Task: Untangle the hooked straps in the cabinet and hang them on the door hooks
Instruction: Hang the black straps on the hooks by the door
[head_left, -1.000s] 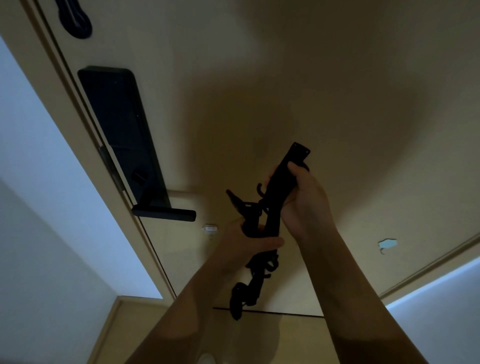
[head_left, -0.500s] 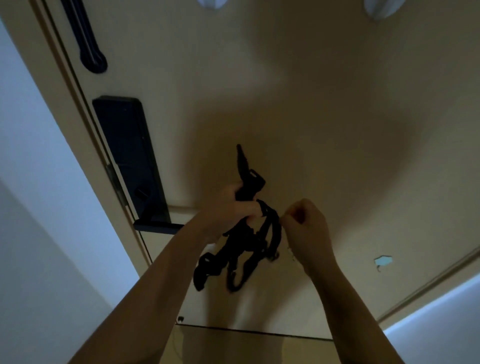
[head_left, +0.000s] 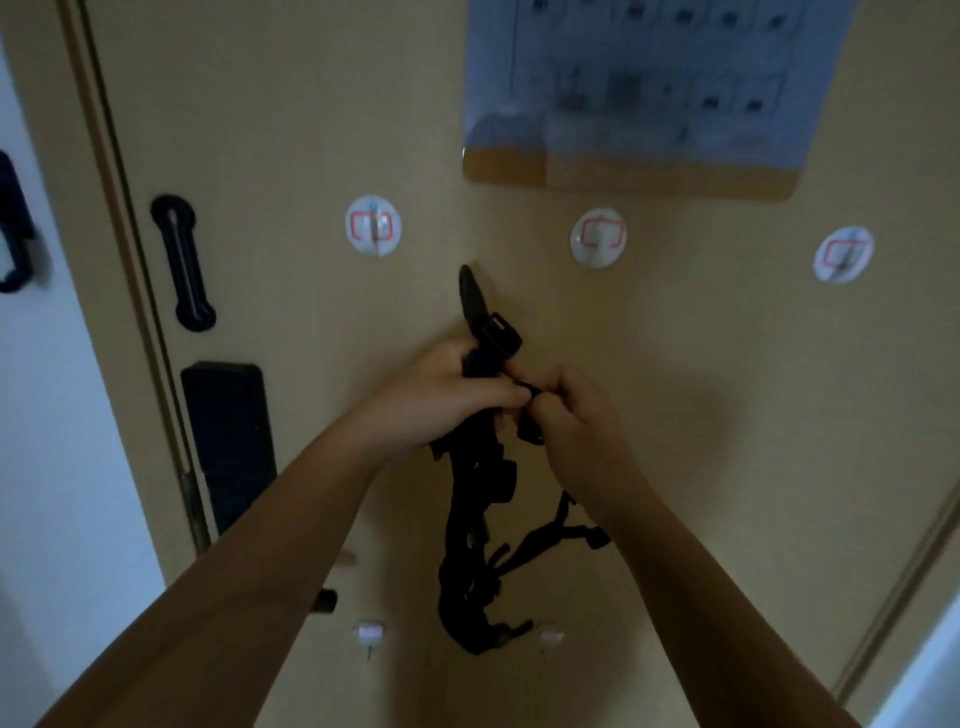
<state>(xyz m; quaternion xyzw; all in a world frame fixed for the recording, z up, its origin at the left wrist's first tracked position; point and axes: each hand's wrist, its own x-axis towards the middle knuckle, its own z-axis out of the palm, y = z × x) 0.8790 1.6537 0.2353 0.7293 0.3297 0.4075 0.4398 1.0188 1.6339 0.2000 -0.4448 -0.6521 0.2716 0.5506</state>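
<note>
Both hands' grip on upright straps (head_left: 475, 525)

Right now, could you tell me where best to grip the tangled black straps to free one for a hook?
Probably the stiff end sticking up above the left hand, pinched from above: it is clear of the tangle hanging below.

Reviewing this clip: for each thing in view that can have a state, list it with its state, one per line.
Strap bundle: tangled, hanging from both hands, not yet hung.
Left hand: grip closed round the bundle's upper part.
Right hand: pinching a strap piece.
Left door hook: bare.
Middle door hook: bare.
Right door hook: bare.
Door lock panel: mounted; locked or not, cannot tell.
</note>
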